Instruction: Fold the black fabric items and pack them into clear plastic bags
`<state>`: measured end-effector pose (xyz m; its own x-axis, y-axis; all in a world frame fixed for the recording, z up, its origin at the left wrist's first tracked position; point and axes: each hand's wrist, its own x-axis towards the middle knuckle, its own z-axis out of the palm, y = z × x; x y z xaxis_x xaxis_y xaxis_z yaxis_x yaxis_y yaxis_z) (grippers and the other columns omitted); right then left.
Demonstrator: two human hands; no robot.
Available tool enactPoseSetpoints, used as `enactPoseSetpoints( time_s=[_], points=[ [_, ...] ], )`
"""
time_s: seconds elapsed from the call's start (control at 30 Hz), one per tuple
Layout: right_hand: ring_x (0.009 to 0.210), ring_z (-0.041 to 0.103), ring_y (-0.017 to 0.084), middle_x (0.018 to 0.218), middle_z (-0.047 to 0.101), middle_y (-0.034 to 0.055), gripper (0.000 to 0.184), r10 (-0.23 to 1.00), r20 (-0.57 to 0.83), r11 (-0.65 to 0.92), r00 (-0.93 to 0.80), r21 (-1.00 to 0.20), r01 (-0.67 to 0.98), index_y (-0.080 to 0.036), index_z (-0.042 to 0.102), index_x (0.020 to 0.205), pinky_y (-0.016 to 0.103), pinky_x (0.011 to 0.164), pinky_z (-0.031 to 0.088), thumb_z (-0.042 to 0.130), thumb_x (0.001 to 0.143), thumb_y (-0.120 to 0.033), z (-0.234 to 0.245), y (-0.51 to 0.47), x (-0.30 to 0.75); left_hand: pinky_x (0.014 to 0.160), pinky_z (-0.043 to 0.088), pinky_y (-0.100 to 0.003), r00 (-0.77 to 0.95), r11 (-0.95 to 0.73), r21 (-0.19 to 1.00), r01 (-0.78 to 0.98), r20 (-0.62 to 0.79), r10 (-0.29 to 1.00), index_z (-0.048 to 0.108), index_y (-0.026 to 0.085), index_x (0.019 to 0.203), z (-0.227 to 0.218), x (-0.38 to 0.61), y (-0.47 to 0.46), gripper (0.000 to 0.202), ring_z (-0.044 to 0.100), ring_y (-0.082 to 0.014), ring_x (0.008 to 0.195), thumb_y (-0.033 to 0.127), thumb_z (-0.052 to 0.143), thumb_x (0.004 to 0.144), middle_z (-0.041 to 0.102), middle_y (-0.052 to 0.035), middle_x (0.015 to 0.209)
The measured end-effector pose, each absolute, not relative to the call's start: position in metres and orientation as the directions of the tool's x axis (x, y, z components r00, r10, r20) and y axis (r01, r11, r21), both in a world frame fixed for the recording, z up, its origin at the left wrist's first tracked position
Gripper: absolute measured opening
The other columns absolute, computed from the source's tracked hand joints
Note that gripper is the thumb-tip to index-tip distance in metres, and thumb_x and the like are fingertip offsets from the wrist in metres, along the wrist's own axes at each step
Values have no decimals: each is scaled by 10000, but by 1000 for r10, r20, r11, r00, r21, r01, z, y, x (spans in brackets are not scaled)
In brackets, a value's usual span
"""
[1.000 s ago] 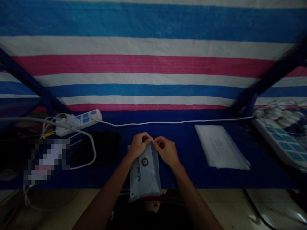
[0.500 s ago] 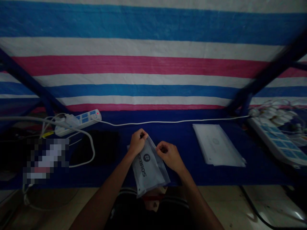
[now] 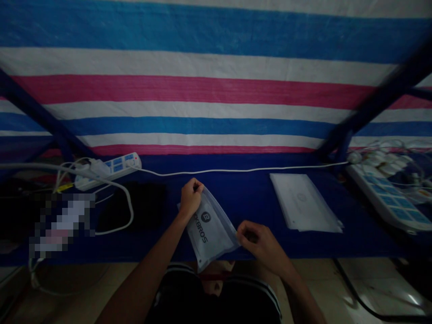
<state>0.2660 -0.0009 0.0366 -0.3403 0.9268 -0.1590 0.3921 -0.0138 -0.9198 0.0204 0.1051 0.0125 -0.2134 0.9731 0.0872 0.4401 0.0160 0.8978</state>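
Between left grip (image 3: 191, 198) and right grip (image 3: 261, 243), both pinching its edge, slants the printed bag (image 3: 216, 238)

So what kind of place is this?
Probably a makeshift workspace: a striped sheet backs a blue tabletop, and pale printed pouches lie stacked on the right.

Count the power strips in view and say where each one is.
2. One power strip lies toward the back left of the blue table; a second power strip is at far right, partly covered by plugs and cables. Others may be hidden.
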Motion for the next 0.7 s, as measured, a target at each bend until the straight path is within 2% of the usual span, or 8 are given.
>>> enactPoseSetpoints(
  time_s=[0.2,0.43,0.6,0.7],
  points=[
    [650,588,155,693,653,-3,201,918,-192,-17,-347,-894,449,-218,645,750,255,601,432,619,883,-366,41,-13,277,755,471,-296,-209,-6,902,433,106,972,560,214,700,11,20,104,154,628,-177,755,130,592,826,648,14,731],
    [648,621,171,682,648,14,351,924,-186,-27,-335,-904,427,-213,663,757,262,594,486,605,921,-517,44,-7,275,759,503,-287,-167,-52,916,398,128,978,621,205,756,8,13,105,107,676,-184,776,212,623,863,704,-3,771],
    [518,568,135,643,599,-8,451,924,-232,-106,-306,-920,377,-202,691,841,211,430,440,518,967,-599,35,5,267,832,545,-315,-107,-101,920,379,153,982,714,191,906,16,9,105,145,730,-218,910,248,582,932,781,-60,936],
    [470,547,111,699,632,-10,402,932,-208,-87,-298,-925,371,-200,723,957,192,380,429,521,977,-547,29,14,261,906,542,-352,-100,-134,902,410,190,977,730,203,1021,24,6,95,197,716,-238,1034,229,545,961,781,-78,1071]
  ],
)
